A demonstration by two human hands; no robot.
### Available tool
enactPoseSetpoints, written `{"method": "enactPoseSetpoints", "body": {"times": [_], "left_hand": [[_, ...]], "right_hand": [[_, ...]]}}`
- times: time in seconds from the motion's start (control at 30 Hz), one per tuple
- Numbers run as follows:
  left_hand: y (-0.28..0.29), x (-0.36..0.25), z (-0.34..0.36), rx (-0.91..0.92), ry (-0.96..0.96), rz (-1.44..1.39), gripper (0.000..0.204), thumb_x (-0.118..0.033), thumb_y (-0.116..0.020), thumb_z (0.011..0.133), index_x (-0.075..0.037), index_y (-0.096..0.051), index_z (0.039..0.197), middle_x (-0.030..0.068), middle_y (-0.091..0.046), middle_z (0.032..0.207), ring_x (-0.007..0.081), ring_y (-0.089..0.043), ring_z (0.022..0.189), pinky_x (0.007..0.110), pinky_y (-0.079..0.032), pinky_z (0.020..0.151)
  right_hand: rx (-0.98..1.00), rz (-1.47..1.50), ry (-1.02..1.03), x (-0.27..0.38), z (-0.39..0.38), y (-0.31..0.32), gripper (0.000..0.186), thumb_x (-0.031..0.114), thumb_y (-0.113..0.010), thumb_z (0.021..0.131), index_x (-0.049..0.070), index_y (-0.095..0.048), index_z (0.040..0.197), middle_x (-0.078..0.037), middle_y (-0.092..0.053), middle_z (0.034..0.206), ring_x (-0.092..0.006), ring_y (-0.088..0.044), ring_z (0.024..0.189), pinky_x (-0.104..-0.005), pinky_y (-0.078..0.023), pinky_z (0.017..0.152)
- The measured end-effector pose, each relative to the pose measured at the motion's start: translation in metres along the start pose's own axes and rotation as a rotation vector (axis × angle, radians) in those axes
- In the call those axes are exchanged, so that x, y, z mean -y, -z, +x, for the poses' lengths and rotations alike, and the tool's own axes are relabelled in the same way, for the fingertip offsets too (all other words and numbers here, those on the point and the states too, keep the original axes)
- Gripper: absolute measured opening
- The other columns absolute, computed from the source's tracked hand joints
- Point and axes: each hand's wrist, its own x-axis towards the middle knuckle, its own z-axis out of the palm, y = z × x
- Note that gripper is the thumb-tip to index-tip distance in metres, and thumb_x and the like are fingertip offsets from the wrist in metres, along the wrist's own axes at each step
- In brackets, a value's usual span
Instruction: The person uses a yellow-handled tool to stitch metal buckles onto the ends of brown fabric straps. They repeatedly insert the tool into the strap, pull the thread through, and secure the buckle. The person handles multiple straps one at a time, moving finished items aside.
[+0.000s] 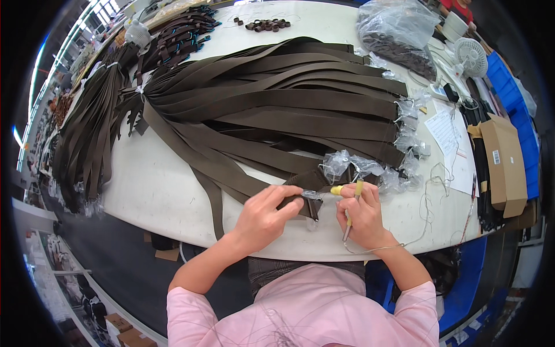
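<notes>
My left hand (263,211) is closed on the end of a dark brown strap (237,179), where a small clear plastic piece (312,194) lies at my fingertips. My right hand (364,222) grips a slim pen-like tool (347,231) with a thin cord running from it, just right of that strap end. Yellow covers (336,189) show at my right fingers. A large bundle of long brown straps (272,115), tied at the left, fans across the white table (133,191); crumpled clear plastic (341,165) hangs on their right ends.
A second strap bundle (81,139) lies left. Behind are small brown loops (266,25) and a bagged pile (393,29). At right are papers (448,139), a white fan (469,55), a cardboard box (503,165) and blue bins (500,75). A person in red (454,8) is at back right.
</notes>
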Motion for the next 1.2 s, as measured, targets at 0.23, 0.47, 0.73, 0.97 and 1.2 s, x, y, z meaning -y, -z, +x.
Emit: {"method": "enactPoseSetpoints", "body": {"times": [0.23,0.47,0.73,0.97,1.2], "left_hand": [[-0.026,-0.034,-0.027,0.183,-0.099,-0.011,0.047,-0.006,-0.073,0.077,0.001,-0.071,0.123,0.0148,-0.064,0.138,0.0293,-0.066,0.116,0.043,-0.054,0.100],[-0.049,-0.021,-0.018,0.210,-0.243,0.060,0.047,-0.006,-0.073,0.079,0.001,-0.070,0.126,0.0156,-0.067,0.131,0.0268,-0.067,0.106,0.039,-0.057,0.088],[-0.074,-0.042,0.022,0.221,0.244,-0.449,0.032,-0.011,-0.083,0.088,-0.005,-0.068,0.116,0.0121,-0.062,0.113,0.0316,-0.063,0.093,0.041,-0.055,0.082],[-0.096,-0.052,0.046,0.263,0.354,-0.528,0.027,-0.013,-0.084,0.088,-0.003,-0.072,0.110,0.0094,-0.065,0.102,0.0222,-0.063,0.079,0.039,-0.053,0.071],[-0.098,-0.041,0.050,0.323,0.608,-0.740,0.011,-0.009,-0.080,0.093,0.001,-0.076,0.097,0.0071,-0.069,0.093,0.0157,-0.061,0.071,0.032,-0.054,0.071]], "right_hand": [[0.127,0.023,0.007,-0.007,-0.035,0.006,0.024,0.003,-0.078,0.077,0.008,-0.061,0.093,-0.008,-0.071,0.102,-0.0289,-0.066,0.109,-0.0506,-0.048,0.107],[0.118,-0.026,-0.015,-0.012,-0.042,0.013,0.019,0.004,-0.076,0.080,0.009,-0.062,0.093,-0.006,-0.072,0.102,-0.0275,-0.066,0.108,-0.0504,-0.049,0.108],[0.067,0.001,-0.013,-0.020,-0.051,0.016,0.026,0.001,-0.079,0.075,0.010,-0.064,0.095,-0.007,-0.073,0.104,-0.0313,-0.069,0.109,-0.0508,-0.052,0.103],[-0.092,-0.008,-0.001,-0.032,-0.051,0.034,0.025,0.022,-0.074,0.095,0.009,-0.066,0.115,-0.010,-0.074,0.112,-0.0305,-0.069,0.101,-0.0485,-0.056,0.097],[-0.339,0.274,-0.324,-0.013,-0.060,0.056,0.062,0.057,-0.034,0.115,0.007,-0.071,0.114,-0.013,-0.063,0.093,-0.0251,-0.064,0.082,-0.0379,-0.055,0.073]]}}
